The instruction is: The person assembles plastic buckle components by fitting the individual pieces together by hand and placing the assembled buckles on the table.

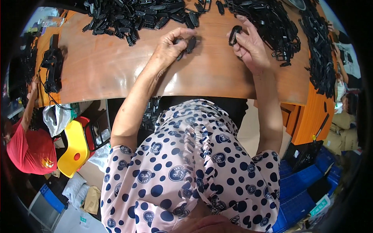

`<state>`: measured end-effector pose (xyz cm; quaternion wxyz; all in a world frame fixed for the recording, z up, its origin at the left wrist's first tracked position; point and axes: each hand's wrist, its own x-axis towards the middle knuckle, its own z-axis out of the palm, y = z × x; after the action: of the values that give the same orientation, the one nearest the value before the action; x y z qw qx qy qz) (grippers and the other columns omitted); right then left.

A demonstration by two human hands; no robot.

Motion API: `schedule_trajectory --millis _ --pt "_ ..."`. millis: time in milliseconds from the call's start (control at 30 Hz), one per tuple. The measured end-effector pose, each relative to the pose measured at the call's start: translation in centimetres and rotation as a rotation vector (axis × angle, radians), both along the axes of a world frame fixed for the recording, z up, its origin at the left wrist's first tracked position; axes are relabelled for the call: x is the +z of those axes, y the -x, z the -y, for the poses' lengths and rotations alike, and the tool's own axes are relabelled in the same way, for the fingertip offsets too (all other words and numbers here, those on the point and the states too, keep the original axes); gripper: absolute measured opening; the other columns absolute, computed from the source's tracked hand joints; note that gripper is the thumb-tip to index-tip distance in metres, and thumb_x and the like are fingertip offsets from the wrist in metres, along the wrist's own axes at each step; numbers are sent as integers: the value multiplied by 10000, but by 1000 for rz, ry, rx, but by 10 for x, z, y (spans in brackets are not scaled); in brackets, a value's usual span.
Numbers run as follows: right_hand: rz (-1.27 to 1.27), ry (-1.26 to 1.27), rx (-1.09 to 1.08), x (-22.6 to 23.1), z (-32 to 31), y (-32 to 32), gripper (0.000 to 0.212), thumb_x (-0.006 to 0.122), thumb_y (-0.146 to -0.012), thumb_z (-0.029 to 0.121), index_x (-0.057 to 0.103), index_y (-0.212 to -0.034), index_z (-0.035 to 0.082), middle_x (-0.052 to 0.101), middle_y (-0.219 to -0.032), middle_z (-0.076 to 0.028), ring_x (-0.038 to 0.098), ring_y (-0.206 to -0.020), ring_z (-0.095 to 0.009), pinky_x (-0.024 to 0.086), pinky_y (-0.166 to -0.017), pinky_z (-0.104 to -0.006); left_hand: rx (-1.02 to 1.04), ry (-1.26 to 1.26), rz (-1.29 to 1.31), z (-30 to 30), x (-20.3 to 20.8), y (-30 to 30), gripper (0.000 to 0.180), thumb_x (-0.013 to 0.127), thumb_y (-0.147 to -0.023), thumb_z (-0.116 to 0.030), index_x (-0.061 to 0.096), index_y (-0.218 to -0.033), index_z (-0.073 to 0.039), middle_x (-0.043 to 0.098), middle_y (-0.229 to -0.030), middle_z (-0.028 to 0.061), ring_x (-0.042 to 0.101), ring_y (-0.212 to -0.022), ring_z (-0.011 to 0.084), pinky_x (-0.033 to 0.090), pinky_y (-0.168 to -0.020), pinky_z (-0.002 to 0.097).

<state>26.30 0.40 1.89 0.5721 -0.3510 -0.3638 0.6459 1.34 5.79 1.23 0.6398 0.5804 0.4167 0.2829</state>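
Note:
My left hand [167,48] is closed on small black plastic parts. One elongated part [191,44] sticks out past the fingertips, and a second dark part is partly hidden by the thumb. My right hand [251,48] pinches a black oval frame-like piece [234,35] between thumb and fingers. Both hands are raised over the brown table [210,73], well apart from each other. Beyond my left hand lies a heap of black plastic parts [128,17]. Past my right hand spreads a pile of black open-framed parts [268,23].
More black parts [320,50] line the table's right end. A black device with a cable [51,66] sits at the left end. A person in red [31,147] works at the left, near a yellow chair [74,147]. Blue bins [297,190] stand at lower right.

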Motion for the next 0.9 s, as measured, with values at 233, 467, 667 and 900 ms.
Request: schedule_trajectory --millis 233,467,667,900 --pt "-147 -6 -45 6 38 18 128 568 -876 31 546 -1000 10 590 -1087 -119 622 -912 -183 490 -768 -248 -23 584 556 31 25 -26 410 602 -806 40 509 -1195 -52 638 -933 132 573 -597 145 467 -552 224" --pt "-109 -24 -203 20 54 33 106 587 -862 -5 551 -962 -6 594 -1037 -116 620 -910 -176 499 -809 -259 61 15 299 56 22 -43 270 702 -811 -85 617 -1059 -17 635 -812 28 555 -592 80 453 -525 195" --pt "-112 -32 -214 21 57 35 123 593 -855 -17 545 -969 -12 596 -1029 -121 616 -902 -160 513 -784 -253 91 -651 -83 56 24 -40 240 734 -762 -91 654 -980 -32 629 -834 42 585 -721 120 479 -625 247" --pt "-103 -1 -188 23 56 36 127 599 -853 -9 543 -968 -7 594 -1025 -125 608 -889 -148 511 -797 -250 48 -773 -103 56 31 -38 252 732 -744 -108 651 -970 -33 623 -834 61 614 -751 161 493 -631 272"
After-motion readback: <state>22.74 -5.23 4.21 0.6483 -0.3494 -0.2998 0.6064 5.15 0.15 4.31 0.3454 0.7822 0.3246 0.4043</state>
